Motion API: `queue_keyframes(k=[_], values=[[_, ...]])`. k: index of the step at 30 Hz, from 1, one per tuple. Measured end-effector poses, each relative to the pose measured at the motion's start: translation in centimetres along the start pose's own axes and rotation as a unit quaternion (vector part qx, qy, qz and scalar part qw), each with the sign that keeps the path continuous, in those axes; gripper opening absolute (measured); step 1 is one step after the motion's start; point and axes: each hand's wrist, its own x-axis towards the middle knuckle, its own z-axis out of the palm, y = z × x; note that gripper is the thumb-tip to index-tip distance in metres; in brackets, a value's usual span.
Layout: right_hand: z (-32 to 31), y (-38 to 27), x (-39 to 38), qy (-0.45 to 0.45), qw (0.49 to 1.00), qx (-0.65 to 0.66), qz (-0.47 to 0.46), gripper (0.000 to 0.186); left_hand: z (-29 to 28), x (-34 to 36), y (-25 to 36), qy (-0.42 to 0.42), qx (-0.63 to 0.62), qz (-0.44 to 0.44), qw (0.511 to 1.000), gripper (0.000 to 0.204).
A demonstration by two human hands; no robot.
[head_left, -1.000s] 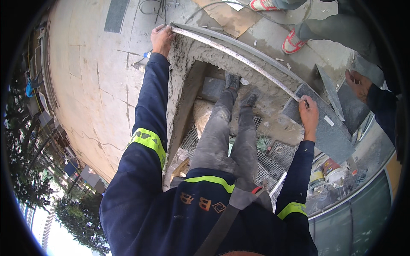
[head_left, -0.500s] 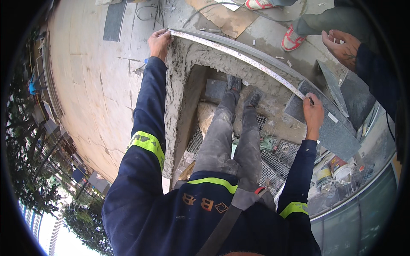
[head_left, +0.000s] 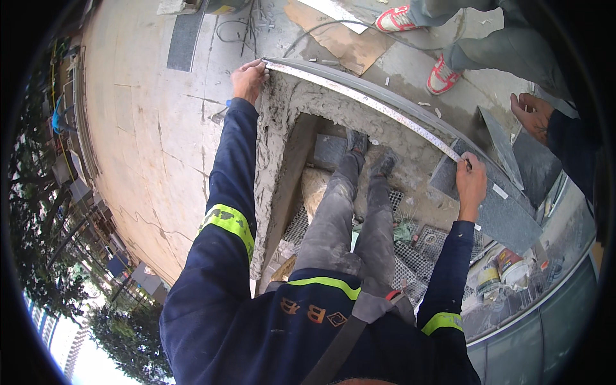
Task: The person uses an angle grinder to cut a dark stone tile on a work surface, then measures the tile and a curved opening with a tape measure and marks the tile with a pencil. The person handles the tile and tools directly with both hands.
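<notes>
A white tape measure blade (head_left: 366,101) stretches between my two hands along the far mortared edge of the pit. My left hand (head_left: 248,81) pinches its left end at the pit's far left corner. At the other end, my right hand (head_left: 471,186) is closed on the tape, over a grey stone slab (head_left: 491,208); a small dark thing shows at the fingers, too small to name. Just beyond the tape runs a long grey strip of stone edging (head_left: 385,84). Wet grey mortar (head_left: 273,138) coats the pit's left and far rims.
I stand in the pit among black plastic grids (head_left: 410,273). Buckets (head_left: 511,264) stand at the right. A co-worker's hand (head_left: 532,114) and red-and-white shoes (head_left: 443,76) are beyond the edging. Dark slabs (head_left: 542,157) lean nearby; a cable (head_left: 301,40) crosses the ground.
The whole view has shifted slightly, so the scene sits lower and a little to the right. Both my hands keep the tape stretched. The co-worker's hand has drawn lower and to the right.
</notes>
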Motion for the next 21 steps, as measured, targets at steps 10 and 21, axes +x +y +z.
queue_keyframes(k=[10, 21], values=[[1.5, -0.1, -1.1, 0.038, 0.998, -0.023, 0.039, 0.02, 1.6, 0.9, 0.8, 0.015, 0.089, 0.025, 0.996, 0.019], [2.5, -1.2, -2.4, 0.181, 0.983, 0.003, 0.037, 0.018, -2.6, 5.0, -2.6, -0.038, 0.031, -0.016, 0.999, 0.039]])
